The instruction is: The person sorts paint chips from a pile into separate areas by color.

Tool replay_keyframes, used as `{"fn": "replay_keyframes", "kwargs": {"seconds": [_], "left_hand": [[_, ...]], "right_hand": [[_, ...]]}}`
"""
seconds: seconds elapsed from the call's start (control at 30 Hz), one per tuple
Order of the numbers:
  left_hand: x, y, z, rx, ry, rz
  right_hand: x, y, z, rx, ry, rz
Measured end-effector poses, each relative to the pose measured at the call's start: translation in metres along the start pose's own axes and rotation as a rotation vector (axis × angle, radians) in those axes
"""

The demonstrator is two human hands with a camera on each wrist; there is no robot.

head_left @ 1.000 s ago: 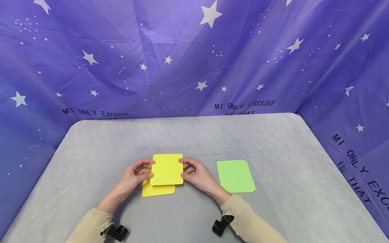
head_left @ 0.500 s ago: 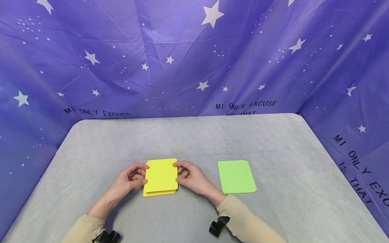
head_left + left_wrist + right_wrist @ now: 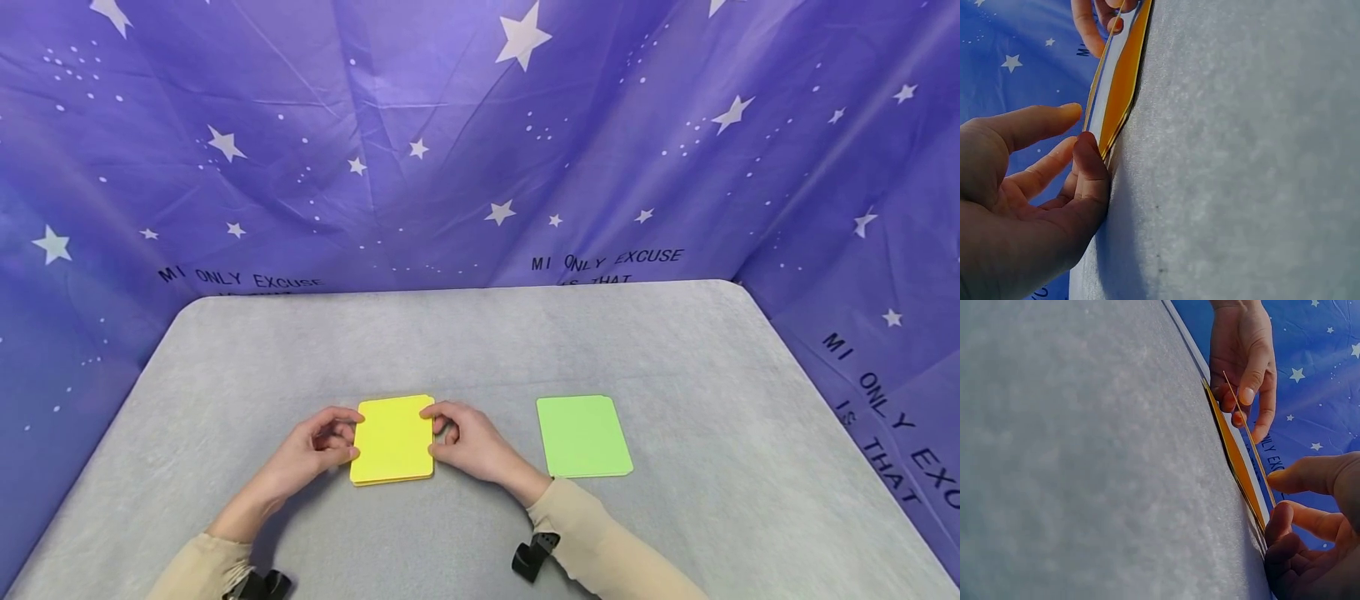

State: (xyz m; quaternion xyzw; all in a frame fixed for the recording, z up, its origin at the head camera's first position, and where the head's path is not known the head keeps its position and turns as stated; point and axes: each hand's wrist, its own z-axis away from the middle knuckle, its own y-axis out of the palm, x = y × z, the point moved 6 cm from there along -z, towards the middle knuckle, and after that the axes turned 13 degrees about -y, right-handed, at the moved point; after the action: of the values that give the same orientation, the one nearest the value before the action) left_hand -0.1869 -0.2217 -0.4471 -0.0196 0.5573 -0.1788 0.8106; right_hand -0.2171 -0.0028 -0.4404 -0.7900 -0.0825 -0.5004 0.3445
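Observation:
A square yellow card (image 3: 393, 438) is held level by both hands, close over a second yellow piece (image 3: 1124, 81) that lies on the grey table. In the head view the upper card covers nearly all of the lower one; both wrist views show a narrow gap between them. My left hand (image 3: 307, 452) pinches the left edge, thumb toward the near corner and index finger toward the far one. The right edge is pinched the same way by my right hand (image 3: 472, 443). The other fingers of both hands are curled beneath.
To the right lies a small stack of green square cards (image 3: 585, 436), slightly misaligned. The grey tabletop (image 3: 480, 342) has rounded far corners. A purple curtain (image 3: 420, 192) with white stars stands behind and beside it. Black wrist cameras (image 3: 529, 560) sit on the sleeves.
Both hands have moved the yellow card left and toward the person, lowering it over the other yellow piece until their outlines nearly match. The green stack stays in place.

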Motion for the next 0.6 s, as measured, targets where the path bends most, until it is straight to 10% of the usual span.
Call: {"fn": "replay_keyframes", "kwargs": {"seconds": [0.6], "left_hand": [[0.005, -0.009, 0.0, -0.054, -0.1, -0.051]], "right_hand": [[-0.008, -0.022, 0.007, -0.052, 0.015, -0.074]]}}
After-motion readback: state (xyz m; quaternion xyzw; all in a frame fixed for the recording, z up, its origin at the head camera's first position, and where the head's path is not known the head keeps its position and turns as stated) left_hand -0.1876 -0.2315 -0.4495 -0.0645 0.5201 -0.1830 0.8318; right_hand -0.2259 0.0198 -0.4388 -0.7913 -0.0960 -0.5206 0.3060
